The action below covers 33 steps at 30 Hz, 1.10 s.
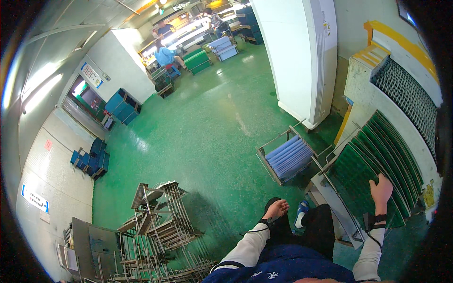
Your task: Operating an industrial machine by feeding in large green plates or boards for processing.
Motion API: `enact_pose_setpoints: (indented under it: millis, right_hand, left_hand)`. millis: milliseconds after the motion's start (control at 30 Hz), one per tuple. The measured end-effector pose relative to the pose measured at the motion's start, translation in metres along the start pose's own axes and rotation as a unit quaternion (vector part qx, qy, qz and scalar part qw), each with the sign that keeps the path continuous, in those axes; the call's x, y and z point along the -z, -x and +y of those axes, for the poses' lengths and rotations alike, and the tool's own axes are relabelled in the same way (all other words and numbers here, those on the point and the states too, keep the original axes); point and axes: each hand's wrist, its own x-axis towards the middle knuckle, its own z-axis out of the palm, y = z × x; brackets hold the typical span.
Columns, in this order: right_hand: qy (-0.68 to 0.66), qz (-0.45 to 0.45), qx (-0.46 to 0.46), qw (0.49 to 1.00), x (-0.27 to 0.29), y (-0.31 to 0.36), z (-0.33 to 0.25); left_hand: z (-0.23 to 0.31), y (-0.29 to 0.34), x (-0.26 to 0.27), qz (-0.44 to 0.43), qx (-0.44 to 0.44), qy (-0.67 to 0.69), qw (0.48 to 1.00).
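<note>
At the right, a metal rack (325, 171) holds several thin green boards (351, 172) standing on edge in a row. My right hand (380, 189) is at the upper edge of one of these boards, thumb and fingers closed on it; the fingertips are partly hidden. My left hand (277, 209) hangs over my thigh, its fingers curled in with nothing seen in them. In front of the green boards, a smaller metal rack (278, 181) on the floor carries a row of blue boards (289, 158).
A machine (361, 70) with a slotted conveyor (406, 92) stands beyond the green boards. Near it rises a tall white cabinet (297, 56). Stacked metal racks (163, 217) stand at lower left, blue crates (123, 106) along the left wall. People (165, 55) sit at a lit bench far off.
</note>
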Motion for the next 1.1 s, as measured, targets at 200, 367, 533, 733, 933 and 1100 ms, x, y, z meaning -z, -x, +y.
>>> enact_pose_setpoints:
  millis: [200, 367, 533, 733, 933, 1100]
  right_hand:
    - [0.007, 0.025, 0.023, 0.999, -0.009, 0.0, 0.009]
    - [-0.013, 0.013, 0.017, 1.0, -0.01, -0.003, -0.005]
    - [-0.003, 0.027, 0.019, 0.999, -0.01, 0.0, 0.013]
    - [-0.017, 0.018, 0.034, 0.999, -0.007, -0.003, -0.008]
    - [0.008, 0.005, 0.014, 1.0, -0.012, -0.002, 0.01]
    - [-0.003, 0.014, 0.015, 1.0, -0.009, -0.001, 0.004]
  left_hand:
    - [-0.001, -0.009, 0.004, -0.015, 0.007, 0.009, 1.0]
    - [0.002, -0.014, 0.038, -0.037, 0.01, 0.024, 0.999]
    - [-0.004, -0.014, 0.012, -0.029, 0.016, 0.017, 0.999]
    - [0.006, -0.002, 0.031, -0.029, -0.006, 0.018, 0.999]
    - [0.003, 0.009, -0.005, 0.017, -0.01, -0.01, 1.0]
    - [0.008, 0.014, -0.013, 0.035, 0.003, -0.004, 0.999]
